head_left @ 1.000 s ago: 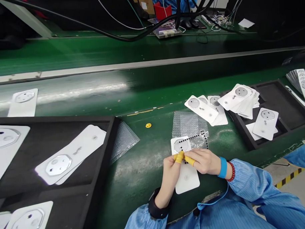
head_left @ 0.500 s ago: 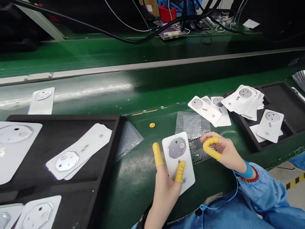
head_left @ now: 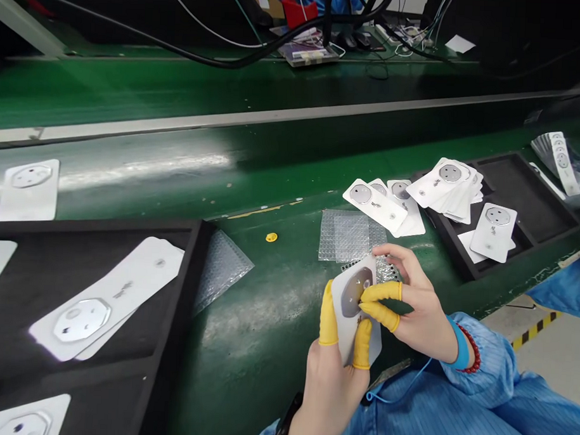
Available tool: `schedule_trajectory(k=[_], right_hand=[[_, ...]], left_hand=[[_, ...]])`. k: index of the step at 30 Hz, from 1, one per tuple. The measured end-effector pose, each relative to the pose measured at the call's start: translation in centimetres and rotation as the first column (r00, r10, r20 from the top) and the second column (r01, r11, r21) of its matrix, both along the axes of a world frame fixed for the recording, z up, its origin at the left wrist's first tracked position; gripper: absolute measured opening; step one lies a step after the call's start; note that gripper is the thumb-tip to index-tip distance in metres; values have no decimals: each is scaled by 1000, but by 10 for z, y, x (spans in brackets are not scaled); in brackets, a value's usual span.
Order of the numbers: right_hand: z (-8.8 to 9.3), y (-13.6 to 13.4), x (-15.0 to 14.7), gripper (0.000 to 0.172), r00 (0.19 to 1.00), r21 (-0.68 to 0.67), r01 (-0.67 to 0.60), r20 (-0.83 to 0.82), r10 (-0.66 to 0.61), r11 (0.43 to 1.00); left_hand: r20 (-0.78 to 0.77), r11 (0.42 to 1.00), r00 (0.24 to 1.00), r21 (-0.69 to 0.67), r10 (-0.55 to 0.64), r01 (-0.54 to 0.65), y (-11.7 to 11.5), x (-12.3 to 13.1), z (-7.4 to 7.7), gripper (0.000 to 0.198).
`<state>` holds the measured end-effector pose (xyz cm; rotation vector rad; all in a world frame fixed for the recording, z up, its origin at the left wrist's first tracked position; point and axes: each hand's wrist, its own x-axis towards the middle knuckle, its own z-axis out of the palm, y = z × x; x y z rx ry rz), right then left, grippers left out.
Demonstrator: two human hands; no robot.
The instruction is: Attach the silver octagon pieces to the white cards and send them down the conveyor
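left hand (head_left: pixel 333 403) and right hand (head_left: pixel 422 323) together, clamped on a white card (head_left: pixel 345 333) lifted off the green table (head_left: pixel 249 298). yellow finger cots (head_left: pixel 380 292) pinching from both sides for a steady hold, card tilted up so the silver disc (head_left: pixel 351 302) faces the head camera. just behind, a sheet of bubble wrap (head_left: pixel 344 235), then fanned cards (head_left: pixel 448 182) on a black foam tray (head_left: pixel 524 187).

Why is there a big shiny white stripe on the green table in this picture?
In the head view, that stripe is glare: light bouncing off the glossy green bench. In the same view, the white card in the black foam tray shines too, especially its silver part.
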<state>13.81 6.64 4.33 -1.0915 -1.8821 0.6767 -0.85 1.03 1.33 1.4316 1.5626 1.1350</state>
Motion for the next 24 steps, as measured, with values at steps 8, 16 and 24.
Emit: schedule_trajectory(k=[8, 16, 24], right_hand=[[4, -4, 0, 6, 983, -61, 75, -164, -84, 995], [2, 16, 8, 53, 873, -476, -277, -487, 12, 835], [3, 23, 9, 49, 807, -622, -479, -590, 31, 620]], left_hand=[[-284, 942, 958, 311, -38, 129, 3, 2, 8, 87], [-267, 917, 963, 374, -36, 138, 2, 0, 3, 86], [21, 998, 997, -3, -70, 71, -1, -5, -7, 78]])
